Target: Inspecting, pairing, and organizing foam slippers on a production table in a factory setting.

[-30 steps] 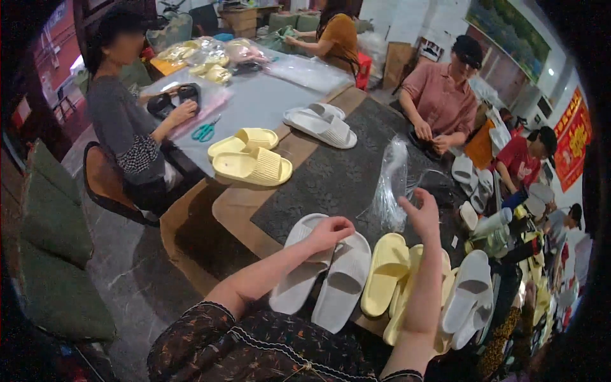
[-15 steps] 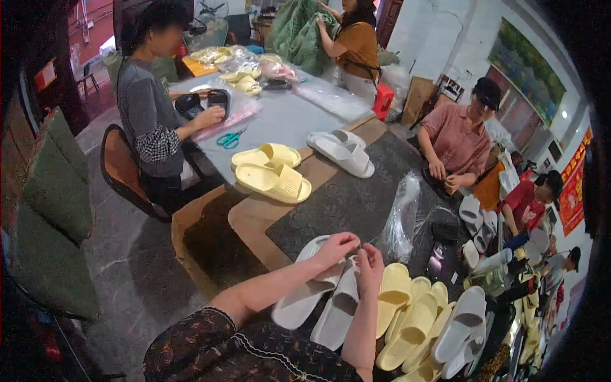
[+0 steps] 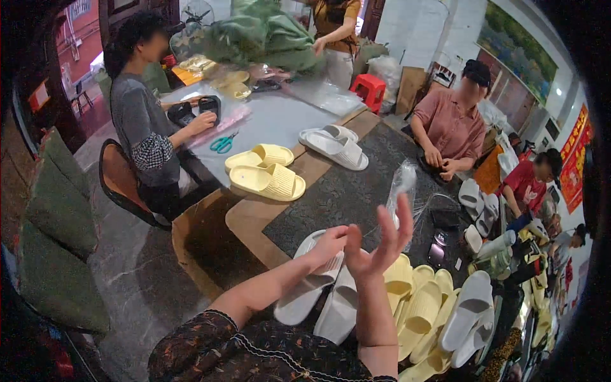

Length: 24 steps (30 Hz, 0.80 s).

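Over a pair of pale grey slippers at the table's near edge, my left hand [image 3: 329, 247] is closed with its fingertips pinched together. Whatever it may hold is too small to make out. Beside it, my right hand [image 3: 377, 248] is raised with its fingers spread upward, its thumb close to the left fingertips. Below my hands lie the left grey slipper [image 3: 298, 299] and the right grey slipper [image 3: 337, 312], partly covered by my hands and forearms. Several yellow slippers [image 3: 420, 312] sit to the right of my right forearm, with another grey pair [image 3: 466, 305] past them.
Ahead lie a yellow pair [image 3: 273, 181], a grey pair [image 3: 337, 149] and green-handled scissors [image 3: 223, 144]. Clear plastic bags [image 3: 402, 181] and a phone [image 3: 438, 249] are right of centre. Co-workers sit left and right; another person handles a green sack [image 3: 267, 44] at the back.
My right hand has opened from a pinch beside the left hand, its fingers now spread upward. At the back, the green sack has spread leftward over the table.
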Each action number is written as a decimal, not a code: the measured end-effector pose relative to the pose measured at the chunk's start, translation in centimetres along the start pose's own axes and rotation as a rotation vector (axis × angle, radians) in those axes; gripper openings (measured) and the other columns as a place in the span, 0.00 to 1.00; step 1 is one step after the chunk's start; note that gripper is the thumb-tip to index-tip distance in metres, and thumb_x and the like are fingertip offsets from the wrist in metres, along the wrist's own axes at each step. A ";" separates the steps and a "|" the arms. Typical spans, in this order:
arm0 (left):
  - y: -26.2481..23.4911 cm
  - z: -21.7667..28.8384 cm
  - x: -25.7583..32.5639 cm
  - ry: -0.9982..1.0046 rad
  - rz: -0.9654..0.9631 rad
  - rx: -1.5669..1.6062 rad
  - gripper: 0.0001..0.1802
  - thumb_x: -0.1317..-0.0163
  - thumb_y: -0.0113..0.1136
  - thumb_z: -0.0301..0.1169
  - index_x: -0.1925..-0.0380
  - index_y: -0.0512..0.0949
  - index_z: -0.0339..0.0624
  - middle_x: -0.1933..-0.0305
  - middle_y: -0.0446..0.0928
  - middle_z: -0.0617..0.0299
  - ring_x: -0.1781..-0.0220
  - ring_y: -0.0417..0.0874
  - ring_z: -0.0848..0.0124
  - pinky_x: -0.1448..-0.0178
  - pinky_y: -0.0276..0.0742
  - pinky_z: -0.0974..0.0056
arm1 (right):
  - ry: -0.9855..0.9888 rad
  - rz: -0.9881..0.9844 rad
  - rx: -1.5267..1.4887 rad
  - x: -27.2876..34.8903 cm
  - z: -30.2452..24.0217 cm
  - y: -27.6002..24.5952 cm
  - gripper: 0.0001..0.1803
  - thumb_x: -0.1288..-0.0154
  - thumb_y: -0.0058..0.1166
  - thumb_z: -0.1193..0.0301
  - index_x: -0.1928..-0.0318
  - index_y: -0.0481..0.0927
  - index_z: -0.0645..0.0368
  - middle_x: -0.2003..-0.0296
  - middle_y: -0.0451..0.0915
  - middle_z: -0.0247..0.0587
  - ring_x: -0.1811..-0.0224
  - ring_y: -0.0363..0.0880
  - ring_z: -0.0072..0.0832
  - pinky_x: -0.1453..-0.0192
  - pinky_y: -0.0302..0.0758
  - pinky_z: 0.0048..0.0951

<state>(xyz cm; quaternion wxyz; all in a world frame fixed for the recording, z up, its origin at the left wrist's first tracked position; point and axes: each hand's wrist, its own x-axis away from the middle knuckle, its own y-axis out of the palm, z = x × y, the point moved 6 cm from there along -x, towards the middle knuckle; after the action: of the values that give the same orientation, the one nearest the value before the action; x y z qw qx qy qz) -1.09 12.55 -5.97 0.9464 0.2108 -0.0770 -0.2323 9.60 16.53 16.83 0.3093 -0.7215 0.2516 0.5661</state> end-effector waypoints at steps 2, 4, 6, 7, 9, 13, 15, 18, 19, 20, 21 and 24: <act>-0.2 0.3 -0.2 0.043 -0.017 -0.066 0.11 0.36 0.55 0.34 0.61 0.78 0.37 0.63 0.77 0.68 0.59 0.73 0.80 0.54 0.70 0.71 | 0.133 -0.012 -0.003 0.7 1.4 0.0 0.26 0.44 0.59 0.72 0.44 0.70 0.61 0.39 0.66 0.53 0.36 0.64 0.47 0.33 0.58 0.44; -0.4 0.2 -0.5 0.075 -0.011 -0.079 0.12 0.36 0.56 0.34 0.61 0.78 0.37 0.63 0.77 0.68 0.59 0.73 0.80 0.54 0.70 0.71 | 0.347 -0.109 0.031 3.0 3.7 0.3 0.23 0.45 0.59 0.73 0.47 0.72 0.62 0.42 0.69 0.52 0.38 0.65 0.46 0.34 0.59 0.43; -0.3 0.2 -0.6 0.107 -0.051 -0.012 0.13 0.37 0.57 0.36 0.61 0.78 0.37 0.64 0.77 0.68 0.59 0.74 0.79 0.54 0.71 0.71 | 0.385 -0.223 0.134 6.0 5.3 0.5 0.23 0.45 0.60 0.72 0.48 0.73 0.62 0.44 0.71 0.52 0.40 0.67 0.44 0.35 0.61 0.41; -0.3 0.2 -0.8 0.116 -0.038 -0.003 0.13 0.37 0.57 0.36 0.61 0.78 0.37 0.64 0.77 0.68 0.59 0.74 0.79 0.54 0.71 0.71 | 0.427 -0.283 0.169 7.9 6.2 0.7 0.23 0.45 0.61 0.72 0.48 0.73 0.62 0.45 0.71 0.52 0.40 0.67 0.42 0.36 0.62 0.40; -0.6 -0.2 -1.1 0.043 0.013 -0.164 0.13 0.37 0.58 0.36 0.60 0.79 0.37 0.64 0.78 0.68 0.59 0.75 0.79 0.54 0.71 0.71 | 0.560 -0.284 0.155 12.0 7.5 0.4 0.21 0.44 0.61 0.71 0.49 0.75 0.62 0.49 0.74 0.49 0.44 0.71 0.39 0.40 0.65 0.37; -0.7 0.0 -0.7 0.088 0.065 -0.237 0.12 0.37 0.58 0.35 0.60 0.80 0.37 0.63 0.79 0.66 0.60 0.76 0.79 0.55 0.73 0.71 | 1.305 -0.337 -0.354 20.1 11.4 0.9 0.14 0.38 0.58 0.71 0.54 0.77 0.63 0.62 0.79 0.35 0.60 0.77 0.24 0.54 0.73 0.24; -0.5 -0.1 -0.7 0.097 0.052 -0.226 0.13 0.37 0.58 0.35 0.61 0.79 0.36 0.64 0.79 0.67 0.60 0.76 0.79 0.55 0.73 0.70 | 1.270 -0.246 -0.345 20.5 12.4 0.4 0.06 0.35 0.55 0.71 0.62 0.79 0.60 0.71 0.76 0.26 0.70 0.69 0.13 0.67 0.67 0.17; -0.5 -0.3 -1.0 0.109 0.033 -0.293 0.11 0.38 0.59 0.34 0.62 0.80 0.38 0.68 0.79 0.69 0.67 0.75 0.81 0.65 0.72 0.72 | 1.287 -0.119 -0.435 20.9 12.8 0.6 0.05 0.35 0.55 0.70 0.65 0.78 0.58 0.72 0.74 0.24 0.73 0.65 0.10 0.71 0.62 0.15; -0.5 -0.6 -1.1 0.090 0.030 -0.276 0.11 0.38 0.59 0.34 0.62 0.80 0.38 0.68 0.79 0.69 0.67 0.75 0.81 0.65 0.72 0.72 | 1.257 -0.134 -0.439 20.7 12.7 0.6 0.05 0.36 0.56 0.71 0.65 0.78 0.60 0.72 0.75 0.25 0.72 0.67 0.12 0.68 0.64 0.16; -0.2 -0.4 -1.1 0.140 0.013 -0.293 0.11 0.39 0.59 0.34 0.63 0.80 0.39 0.69 0.78 0.69 0.68 0.75 0.81 0.67 0.72 0.72 | 1.229 -0.148 -0.442 20.6 12.5 0.6 0.05 0.36 0.56 0.72 0.65 0.78 0.61 0.73 0.75 0.25 0.72 0.68 0.14 0.65 0.66 0.17; 0.0 -0.1 -1.1 0.206 -0.005 -0.335 0.10 0.39 0.60 0.34 0.63 0.81 0.39 0.69 0.78 0.69 0.69 0.75 0.81 0.69 0.71 0.72 | 1.232 -0.144 -0.440 20.6 12.4 0.4 0.05 0.36 0.56 0.72 0.65 0.78 0.61 0.73 0.75 0.25 0.72 0.68 0.14 0.65 0.66 0.17; 0.3 0.2 -0.8 0.206 -0.022 -0.319 0.10 0.39 0.60 0.34 0.65 0.81 0.38 0.68 0.79 0.69 0.68 0.75 0.81 0.67 0.71 0.72 | 1.312 -0.181 -0.379 20.7 12.5 -0.1 0.05 0.37 0.57 0.72 0.65 0.79 0.62 0.72 0.75 0.26 0.71 0.69 0.13 0.65 0.67 0.16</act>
<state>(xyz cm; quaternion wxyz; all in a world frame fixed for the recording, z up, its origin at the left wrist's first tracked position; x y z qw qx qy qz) -1.70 13.10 -5.72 0.9681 0.0818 0.0604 -0.2289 6.23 25.47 -5.42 0.0076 -0.9748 0.2221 0.0184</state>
